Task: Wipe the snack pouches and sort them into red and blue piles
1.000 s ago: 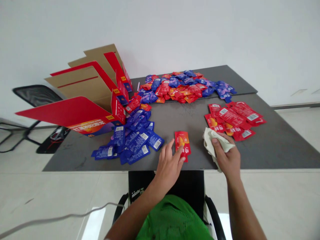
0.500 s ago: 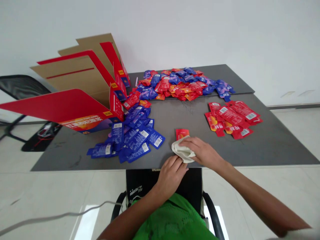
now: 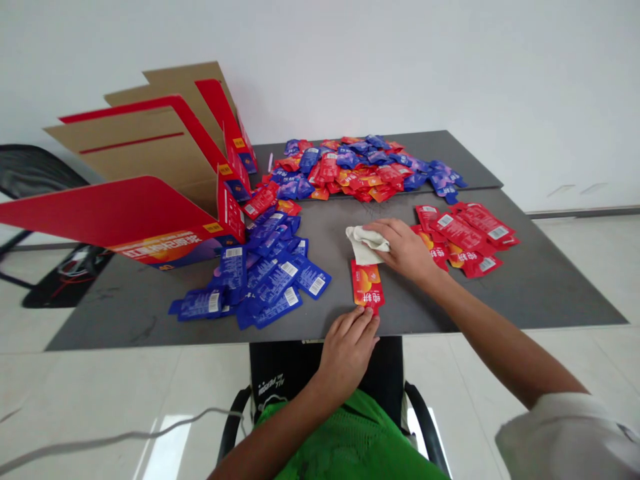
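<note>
A red pouch (image 3: 367, 283) with an orange print lies on the grey table near its front edge. The fingertips of my left hand (image 3: 349, 347) press on its near end, fingers close together and thumb hidden. My right hand (image 3: 403, 245) is closed around a folded white cloth (image 3: 365, 244), which covers the far end of this pouch. To the right, partly behind my right hand, lies a group of red pouches (image 3: 465, 233). Left of the pouch under my hand is a loose pile of blue pouches (image 3: 270, 277), barcodes showing on several.
Along the back of the grey table (image 3: 330, 227) runs a mixed heap of red and blue pouches (image 3: 350, 167). Red cardboard boxes (image 3: 150, 207) with raised flaps stand at the left. A black mesh chair (image 3: 37, 177) is beyond them, and a grey cable (image 3: 125, 437) hangs at lower left.
My right hand has moved the white cloth away from me, up toward the pouch's far end. More of the red pouch now shows. My left hand stays at its near end.
</note>
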{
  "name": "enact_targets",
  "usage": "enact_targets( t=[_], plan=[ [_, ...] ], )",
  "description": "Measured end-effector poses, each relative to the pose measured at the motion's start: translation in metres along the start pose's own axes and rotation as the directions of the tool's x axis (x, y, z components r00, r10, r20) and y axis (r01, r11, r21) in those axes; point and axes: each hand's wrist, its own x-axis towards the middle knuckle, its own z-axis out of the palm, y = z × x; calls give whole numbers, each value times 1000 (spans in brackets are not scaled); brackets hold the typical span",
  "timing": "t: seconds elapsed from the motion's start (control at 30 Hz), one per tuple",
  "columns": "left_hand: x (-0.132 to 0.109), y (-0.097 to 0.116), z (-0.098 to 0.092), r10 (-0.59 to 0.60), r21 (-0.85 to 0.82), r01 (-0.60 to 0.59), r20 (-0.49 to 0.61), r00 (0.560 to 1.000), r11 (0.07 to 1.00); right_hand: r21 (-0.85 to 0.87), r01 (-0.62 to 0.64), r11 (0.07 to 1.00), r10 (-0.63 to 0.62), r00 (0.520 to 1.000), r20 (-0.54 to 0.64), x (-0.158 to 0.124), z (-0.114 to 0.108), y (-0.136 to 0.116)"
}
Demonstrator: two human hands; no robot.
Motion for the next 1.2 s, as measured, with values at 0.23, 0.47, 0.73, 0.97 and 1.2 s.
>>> enact_targets(
  t=[0.23,0.47,0.73,0.97,1.2],
  plan=[
    [2,2,-5,-49,-11,50,74,996,999,153,177,972,-209,950,231,-61,2,-45],
    [0,0,1,-19,-32,19,4,1000,999,-24,47,999,-43,987,153,-11,23,12],
    [2,5,-3,-50,-72,49,-10,999,996,38,66,997,-67,998,10,-43,-9,-30],
    [3,4,-3,-56,-88,57,16,998,995,98,113,989,-132,969,211,-65,11,-33],
    [0,3,6,-67,-80,64,-26,997,995,-52,32,998,-26,993,114,8,23,22]
  ],
)
